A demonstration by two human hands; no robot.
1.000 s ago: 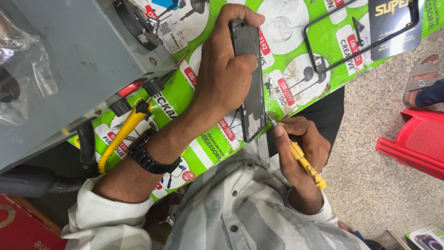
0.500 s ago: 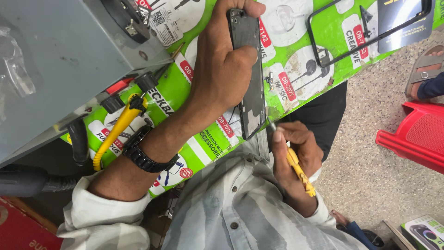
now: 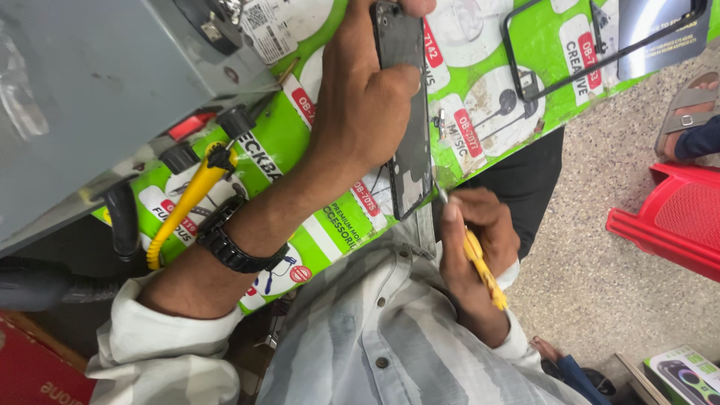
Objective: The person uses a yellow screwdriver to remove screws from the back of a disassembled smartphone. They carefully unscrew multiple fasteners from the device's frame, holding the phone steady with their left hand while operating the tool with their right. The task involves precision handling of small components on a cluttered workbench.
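Left hand (image 3: 367, 105) outstretched, fingers in a closed grip; right hand (image 3: 472, 240) curled tight near the chest.

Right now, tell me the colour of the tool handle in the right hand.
Yellow: the tool handle in the right hand, head view.

Opened dark phone frame (image 3: 409, 112) and yellow-handled screwdriver (image 3: 480, 266)

Frame lying lengthwise on the green desk, inner side up; screwdriver tilted, metal tip at the frame's lower edge.
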